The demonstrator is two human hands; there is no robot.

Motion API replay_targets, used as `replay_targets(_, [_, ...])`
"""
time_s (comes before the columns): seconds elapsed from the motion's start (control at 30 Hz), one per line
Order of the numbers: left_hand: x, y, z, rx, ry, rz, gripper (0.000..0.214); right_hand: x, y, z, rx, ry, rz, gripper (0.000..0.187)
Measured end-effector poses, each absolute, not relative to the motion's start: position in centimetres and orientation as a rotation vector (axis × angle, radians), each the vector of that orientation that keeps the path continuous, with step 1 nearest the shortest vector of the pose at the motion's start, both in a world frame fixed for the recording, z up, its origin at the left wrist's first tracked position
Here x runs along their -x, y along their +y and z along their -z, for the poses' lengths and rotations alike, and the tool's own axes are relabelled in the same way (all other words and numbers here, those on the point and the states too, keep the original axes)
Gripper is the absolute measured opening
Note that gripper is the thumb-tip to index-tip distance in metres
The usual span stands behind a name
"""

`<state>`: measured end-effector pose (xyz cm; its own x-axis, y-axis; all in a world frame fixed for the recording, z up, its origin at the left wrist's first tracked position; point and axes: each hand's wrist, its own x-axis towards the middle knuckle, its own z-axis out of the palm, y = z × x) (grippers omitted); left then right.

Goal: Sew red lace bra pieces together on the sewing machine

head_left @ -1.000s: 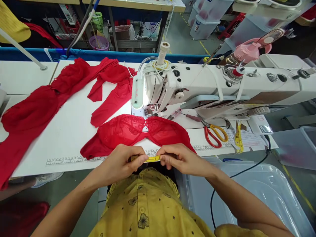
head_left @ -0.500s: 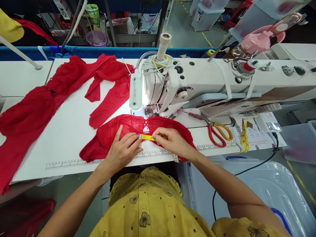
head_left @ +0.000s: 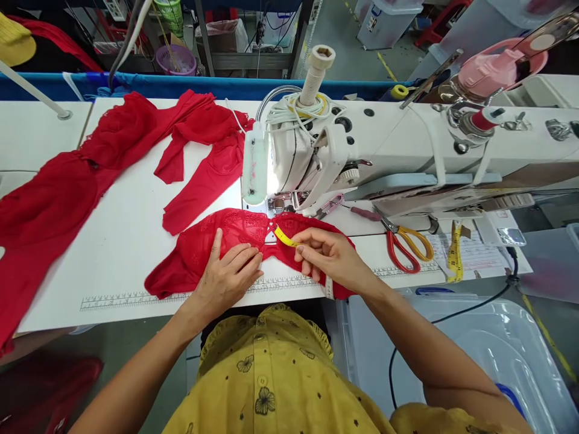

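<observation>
White sewing table [head_left: 136,241], factory floor | red lace bra [head_left: 199,256] lies flat before the sewing machine [head_left: 316,150] | my left hand [head_left: 226,278]: fingers spread, pressing the left-side cup | my right hand [head_left: 330,256]: pinched on the yellow tape measure [head_left: 284,236] at the centre bridge | note: tape taut, lace unstretched, likely reads truest.

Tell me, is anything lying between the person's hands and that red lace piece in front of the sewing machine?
Nothing visible does. The left hand lies flat on the red lace piece. The right hand pinches a yellow tape measure laid over its middle.
</observation>
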<state>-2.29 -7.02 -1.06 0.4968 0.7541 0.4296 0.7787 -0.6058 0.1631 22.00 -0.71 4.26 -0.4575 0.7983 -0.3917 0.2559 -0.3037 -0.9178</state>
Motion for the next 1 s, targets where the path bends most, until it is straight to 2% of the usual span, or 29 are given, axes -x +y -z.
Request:
replay_targets(0.23, [2.2, -7.0, 1.0, 2.658, -1.369, 0.734, 0.02, -21.2, -1.7, -2.6, 1.241, -1.577, -1.648, 0.027])
replay_targets(0.53, [2.1, -7.0, 0.6, 2.661, -1.379, 0.719, 0.019, -19.9, -2.9, -1.7, 1.333, -1.361, -1.441, 0.021])
replay_targets(0.77, [2.1, -7.0, 0.8, 2.659, -1.38, 0.721, 0.018, -19.8, -3.1, -1.5, 1.313, -1.236, -1.449, 0.022])
replay_targets(0.9, [2.1, -7.0, 0.9, 2.657, -1.385, 0.718, 0.019, -19.9, -3.1, -0.5, 1.331, -1.523, -1.182, 0.011])
replay_targets(1.0, [2.1, -7.0, 0.9, 2.657, -1.375, 0.717, 0.02, -20.0, -3.3, 0.1, 1.316, -1.706, -0.924, 0.013])
